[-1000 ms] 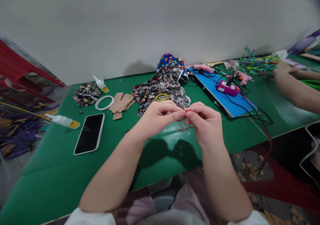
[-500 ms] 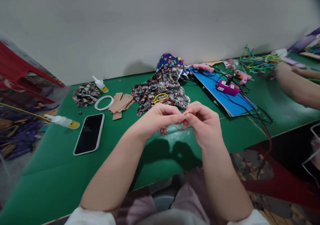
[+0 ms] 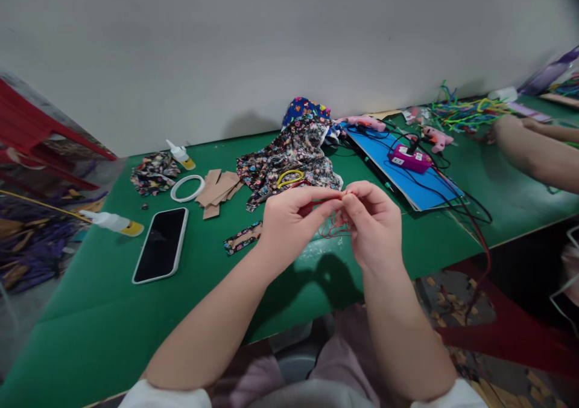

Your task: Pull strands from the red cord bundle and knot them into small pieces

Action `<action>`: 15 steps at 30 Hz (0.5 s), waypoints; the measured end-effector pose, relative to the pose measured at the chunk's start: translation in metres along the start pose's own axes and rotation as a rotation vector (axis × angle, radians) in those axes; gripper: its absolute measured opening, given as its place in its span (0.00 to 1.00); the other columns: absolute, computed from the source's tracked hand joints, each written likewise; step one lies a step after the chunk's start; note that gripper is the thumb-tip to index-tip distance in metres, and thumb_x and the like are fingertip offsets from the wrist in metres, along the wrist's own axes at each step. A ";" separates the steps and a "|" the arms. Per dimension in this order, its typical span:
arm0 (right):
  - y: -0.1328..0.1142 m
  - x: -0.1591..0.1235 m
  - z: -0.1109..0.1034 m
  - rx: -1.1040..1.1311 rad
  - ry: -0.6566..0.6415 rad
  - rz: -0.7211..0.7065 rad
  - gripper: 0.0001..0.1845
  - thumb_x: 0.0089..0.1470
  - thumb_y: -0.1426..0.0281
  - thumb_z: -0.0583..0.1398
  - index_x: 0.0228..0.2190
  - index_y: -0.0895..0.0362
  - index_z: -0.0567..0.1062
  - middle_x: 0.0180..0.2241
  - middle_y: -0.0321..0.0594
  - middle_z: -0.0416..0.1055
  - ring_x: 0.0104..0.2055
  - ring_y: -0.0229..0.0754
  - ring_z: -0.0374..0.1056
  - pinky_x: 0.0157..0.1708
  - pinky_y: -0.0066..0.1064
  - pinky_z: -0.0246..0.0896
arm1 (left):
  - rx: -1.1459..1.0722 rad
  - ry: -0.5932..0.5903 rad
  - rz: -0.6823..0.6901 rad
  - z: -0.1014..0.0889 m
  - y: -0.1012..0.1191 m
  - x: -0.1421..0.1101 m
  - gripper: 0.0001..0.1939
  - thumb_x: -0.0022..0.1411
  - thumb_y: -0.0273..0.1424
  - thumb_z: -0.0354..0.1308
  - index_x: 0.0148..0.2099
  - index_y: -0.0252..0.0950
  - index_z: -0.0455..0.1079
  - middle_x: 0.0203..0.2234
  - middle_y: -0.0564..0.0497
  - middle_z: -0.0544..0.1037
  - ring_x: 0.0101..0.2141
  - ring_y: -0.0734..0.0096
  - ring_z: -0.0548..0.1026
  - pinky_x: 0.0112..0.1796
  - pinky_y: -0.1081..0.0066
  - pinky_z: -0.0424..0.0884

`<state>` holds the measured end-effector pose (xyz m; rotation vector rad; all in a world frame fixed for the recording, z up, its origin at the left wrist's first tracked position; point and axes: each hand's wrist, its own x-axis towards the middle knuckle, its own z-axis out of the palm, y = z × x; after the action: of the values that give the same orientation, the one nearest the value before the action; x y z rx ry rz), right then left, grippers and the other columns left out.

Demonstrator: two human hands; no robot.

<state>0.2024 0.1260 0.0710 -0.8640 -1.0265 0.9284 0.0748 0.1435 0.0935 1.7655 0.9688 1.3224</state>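
Note:
My left hand [image 3: 296, 224] and my right hand [image 3: 373, 221] meet over the green table [image 3: 208, 311], fingertips pinched together on thin red string [image 3: 333, 230]. Loose loops of it hang below the fingers; the exact point they grip is mostly hidden. Beside my left wrist lies a floral fabric strip with a tan piece on it [image 3: 243, 238]. Behind my left hand are scissors with yellow and red handles [image 3: 291, 178], resting on a black floral cloth [image 3: 280, 151].
On the left are a phone [image 3: 161, 245], two glue bottles [image 3: 111, 222], a white ring [image 3: 187, 188] and cardboard pieces [image 3: 218, 192]. A blue folder [image 3: 407, 166], a purple power strip [image 3: 410, 157] and pink glue guns [image 3: 437, 139] lie right. Another person's arm [image 3: 534, 157] reaches in.
My pinched fingers have shifted slightly right, and my left hand has turned flatter. The floral strip beside my left wrist now shows. Red thread ends under my left hand are no longer visible.

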 end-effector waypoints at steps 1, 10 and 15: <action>0.000 0.000 0.001 0.001 0.009 0.002 0.07 0.48 0.66 0.63 0.26 0.55 0.72 0.26 0.31 0.67 0.19 0.28 0.61 0.17 0.22 0.60 | 0.017 0.027 0.033 0.002 -0.001 -0.001 0.06 0.54 0.33 0.62 0.35 0.40 0.78 0.27 0.52 0.80 0.25 0.77 0.72 0.26 0.77 0.66; 0.001 0.000 0.003 0.174 -0.058 0.086 0.10 0.43 0.64 0.66 0.32 0.50 0.75 0.27 0.30 0.68 0.21 0.30 0.61 0.17 0.22 0.62 | 0.003 0.064 0.033 0.000 0.000 -0.001 0.03 0.54 0.30 0.62 0.31 0.38 0.77 0.22 0.54 0.78 0.21 0.78 0.72 0.23 0.77 0.66; 0.001 0.001 0.001 0.169 -0.120 0.133 0.18 0.39 0.64 0.69 0.37 0.46 0.78 0.31 0.33 0.71 0.21 0.30 0.60 0.17 0.25 0.62 | -0.258 0.026 -0.119 0.001 -0.001 0.001 0.06 0.52 0.33 0.63 0.30 0.35 0.76 0.19 0.55 0.76 0.17 0.79 0.70 0.19 0.78 0.65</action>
<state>0.2015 0.1274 0.0706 -0.7486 -0.9855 1.1742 0.0762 0.1447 0.0926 1.4780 0.8605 1.3323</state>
